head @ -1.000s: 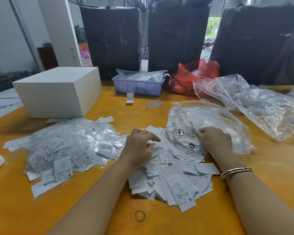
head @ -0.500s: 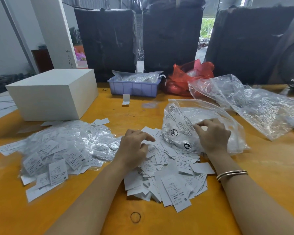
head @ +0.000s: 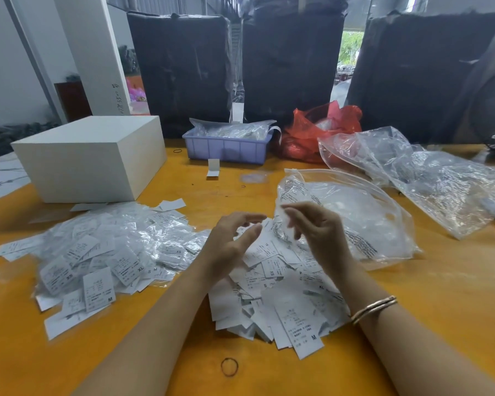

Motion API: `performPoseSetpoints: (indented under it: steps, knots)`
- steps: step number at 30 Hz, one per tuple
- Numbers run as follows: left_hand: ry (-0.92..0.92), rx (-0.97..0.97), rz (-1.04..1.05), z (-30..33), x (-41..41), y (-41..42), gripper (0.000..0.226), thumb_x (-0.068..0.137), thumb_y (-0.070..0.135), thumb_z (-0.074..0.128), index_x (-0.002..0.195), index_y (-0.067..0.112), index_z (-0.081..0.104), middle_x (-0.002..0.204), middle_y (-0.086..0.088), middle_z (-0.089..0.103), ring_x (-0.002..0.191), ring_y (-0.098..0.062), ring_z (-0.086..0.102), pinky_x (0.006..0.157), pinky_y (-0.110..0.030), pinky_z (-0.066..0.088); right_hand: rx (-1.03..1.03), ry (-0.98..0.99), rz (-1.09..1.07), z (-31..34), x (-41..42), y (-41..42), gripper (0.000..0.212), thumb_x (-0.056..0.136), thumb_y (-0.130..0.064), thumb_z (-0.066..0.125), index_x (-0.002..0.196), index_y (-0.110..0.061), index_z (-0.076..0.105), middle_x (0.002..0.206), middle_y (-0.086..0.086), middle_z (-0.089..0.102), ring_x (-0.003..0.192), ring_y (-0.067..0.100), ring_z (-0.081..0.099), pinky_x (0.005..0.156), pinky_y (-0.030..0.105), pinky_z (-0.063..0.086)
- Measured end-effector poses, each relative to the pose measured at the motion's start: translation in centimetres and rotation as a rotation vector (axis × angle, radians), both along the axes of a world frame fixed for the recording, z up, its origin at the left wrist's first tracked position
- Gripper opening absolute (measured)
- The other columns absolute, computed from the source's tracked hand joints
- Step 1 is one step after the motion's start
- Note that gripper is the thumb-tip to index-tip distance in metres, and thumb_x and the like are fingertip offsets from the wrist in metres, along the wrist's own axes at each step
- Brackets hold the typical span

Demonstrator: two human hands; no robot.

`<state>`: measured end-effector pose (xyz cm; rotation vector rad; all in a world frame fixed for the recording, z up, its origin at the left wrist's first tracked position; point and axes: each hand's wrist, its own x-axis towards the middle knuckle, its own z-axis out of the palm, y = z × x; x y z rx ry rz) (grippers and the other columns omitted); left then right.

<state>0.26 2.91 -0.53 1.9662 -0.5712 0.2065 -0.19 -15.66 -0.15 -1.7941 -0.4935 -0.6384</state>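
Over the heap of white size labels (head: 272, 284) at lower centre, the left hand (head: 232, 241) hovers with relaxed, spread fingers and holds nothing, while the blurred right hand (head: 323, 238), fingers loosely bent, meets the near edge of the clear bag (head: 363, 221) at centre right, though I cannot tell whether it pinches the film.

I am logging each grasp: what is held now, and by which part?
The right hand pinches a small clear bag near its top edge, though blur hides the exact grip. The left hand holds nothing.
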Motion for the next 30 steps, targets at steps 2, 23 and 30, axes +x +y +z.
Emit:
performPoseSetpoints:
  steps: [2, 23, 30]
  knots:
    - [0.068, -0.051, -0.067, 0.4, -0.2, -0.1, 0.022, 0.088, 0.047, 0.057, 0.107, 0.037, 0.058, 0.106, 0.022, 0.059, 0.096, 0.012, 0.053, 0.075, -0.007, 0.041, 0.090, 0.108, 0.161, -0.1, -0.3, 1.5, 0.011, 0.084, -0.013, 0.060, 0.092, -0.011, 0.068, 0.063, -0.002, 0.062, 0.052, 0.008, 0.054, 0.050, 0.017, 0.046]
    - [0.274, -0.737, 0.246, 0.4, 1.2, 1.1, 0.016, 0.090, 0.014, 0.060, 0.082, 0.025, 0.067, 0.073, 0.010, 0.068, 0.074, -0.006, 0.061, 0.075, -0.024, 0.045, -0.827, -0.070, 0.042, -1.2, -0.6, 2.8, 0.023, 0.096, -0.028, 0.052, 0.102, -0.016, 0.071, 0.103, -0.004, 0.069, 0.092, 0.014, 0.062, 0.096, 0.034, 0.040]
    - [0.361, -0.774, 0.178, 0.3, 1.0, 1.2, 0.017, 0.094, 0.008, 0.050, 0.090, 0.018, 0.063, 0.082, -0.001, 0.073, 0.080, -0.017, 0.071, 0.058, -0.024, 0.054, -0.631, -0.202, -0.079, -1.4, -0.9, 3.7, 0.009, 0.088, -0.007, 0.057, 0.092, -0.006, 0.064, 0.081, 0.002, 0.070, 0.071, 0.023, 0.065, 0.082, 0.030, 0.044]
